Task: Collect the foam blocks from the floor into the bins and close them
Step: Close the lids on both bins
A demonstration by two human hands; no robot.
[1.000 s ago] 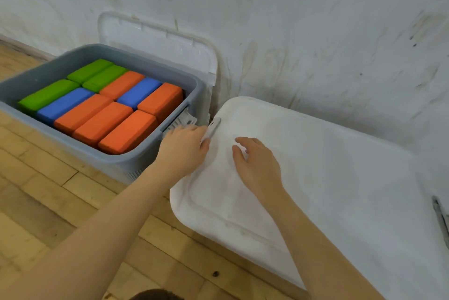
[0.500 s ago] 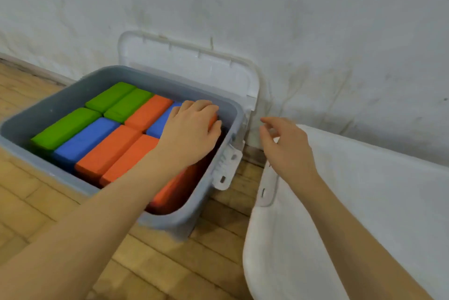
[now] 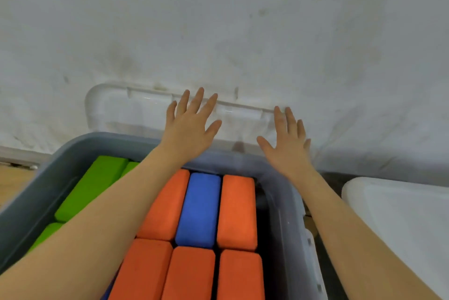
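A grey bin stands open below me, packed with orange foam blocks, a blue block and green blocks. Its white lid leans upright against the wall behind the bin. My left hand and my right hand reach over the bin's far rim toward the lid, fingers spread and straight. Their fingertips are at the lid's top edge; contact is unclear. A second bin with its white lid on stands at the right.
A stained white wall rises right behind the bins. Wooden floor shows at the left, with a baseboard along the wall.
Both hands left the right bin's lid and moved left and forward over the open grey bin, up to the lid leaning on the wall. My view shifted over the open bin.
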